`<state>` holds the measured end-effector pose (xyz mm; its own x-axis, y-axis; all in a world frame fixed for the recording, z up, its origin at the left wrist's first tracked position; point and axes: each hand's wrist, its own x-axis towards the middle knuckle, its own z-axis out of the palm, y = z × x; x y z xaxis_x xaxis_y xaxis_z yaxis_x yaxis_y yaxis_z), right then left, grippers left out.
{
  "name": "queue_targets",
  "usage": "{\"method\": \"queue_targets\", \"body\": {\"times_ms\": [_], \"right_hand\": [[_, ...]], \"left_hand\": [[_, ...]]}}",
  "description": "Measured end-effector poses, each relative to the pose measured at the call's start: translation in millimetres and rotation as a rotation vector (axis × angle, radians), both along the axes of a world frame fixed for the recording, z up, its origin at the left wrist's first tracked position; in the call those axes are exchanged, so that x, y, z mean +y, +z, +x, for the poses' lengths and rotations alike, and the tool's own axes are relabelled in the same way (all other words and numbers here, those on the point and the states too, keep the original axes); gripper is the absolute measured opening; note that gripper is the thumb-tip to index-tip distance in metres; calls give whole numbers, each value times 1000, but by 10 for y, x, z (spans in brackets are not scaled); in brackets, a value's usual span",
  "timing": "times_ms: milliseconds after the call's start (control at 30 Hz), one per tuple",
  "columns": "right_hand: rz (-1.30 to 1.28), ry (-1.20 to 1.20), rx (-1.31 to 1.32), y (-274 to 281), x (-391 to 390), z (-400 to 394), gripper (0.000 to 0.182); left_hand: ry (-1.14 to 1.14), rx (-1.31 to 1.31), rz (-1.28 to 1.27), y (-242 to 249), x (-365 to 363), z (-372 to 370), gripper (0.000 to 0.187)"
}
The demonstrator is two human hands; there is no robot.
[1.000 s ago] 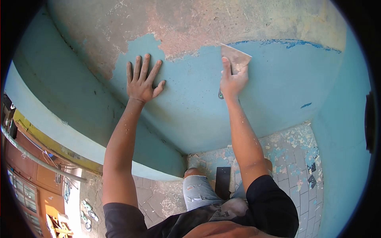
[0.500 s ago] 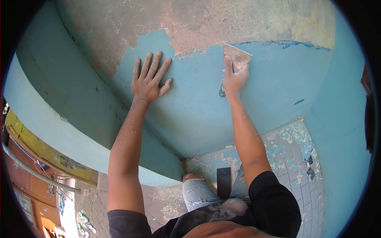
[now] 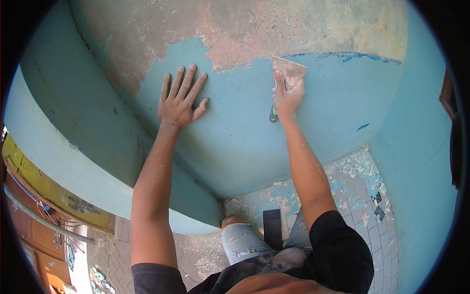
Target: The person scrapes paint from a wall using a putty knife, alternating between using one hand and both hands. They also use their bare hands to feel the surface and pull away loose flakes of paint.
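Note:
My left hand (image 3: 179, 101) lies flat on the blue-painted wall (image 3: 235, 132), fingers spread, just under the ragged edge of the paint. To its right, my right hand (image 3: 289, 98) is wrapped round a putty knife (image 3: 290, 70). The wide triangular blade is coated with pale dust, and the dark handle end with a green ring shows below the wrist. My thumb presses on the blade's face. The blade's edge is close to the border where blue paint meets bare plaster (image 3: 254, 29). A darker blue strip (image 3: 342, 55) runs along that border further right.
Paint flakes (image 3: 279, 193) litter the floor at the wall's foot. A curved blue ledge (image 3: 98, 169) juts out on the left, and another blue wall (image 3: 421, 137) stands on the right. A black board (image 3: 272, 228) is between my legs. Sandals (image 3: 101, 279) lie at lower left.
The putty knife's blade sits slightly lower and a little left in view. My left hand stays flat on the wall, and the whole view has shifted slightly.

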<state>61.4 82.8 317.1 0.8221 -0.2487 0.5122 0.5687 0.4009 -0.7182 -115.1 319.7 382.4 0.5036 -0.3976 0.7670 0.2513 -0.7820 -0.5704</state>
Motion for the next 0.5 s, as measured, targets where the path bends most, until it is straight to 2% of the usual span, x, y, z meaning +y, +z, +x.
{"method": "queue_targets", "body": {"times_ms": [33, 100, 233, 300, 500], "right_hand": [[-5, 1, -5, -34, 34, -51, 54], [-301, -232, -208, -124, 166, -151, 61], [-303, -163, -60, -147, 159, -71, 63], [-89, -177, -3, -90, 186, -67, 64], [-249, -169, -126, -175, 51, 84, 59]], "left_hand": [[1, -5, -5, -10, -2, 2, 64], [3, -1, 0, -4, 3, 1, 64], [14, -1, -6, -33, -12, -21, 64], [-11, -14, -21, -71, 4, -2, 63], [-14, -18, -19, -67, -3, -11, 62]]}}
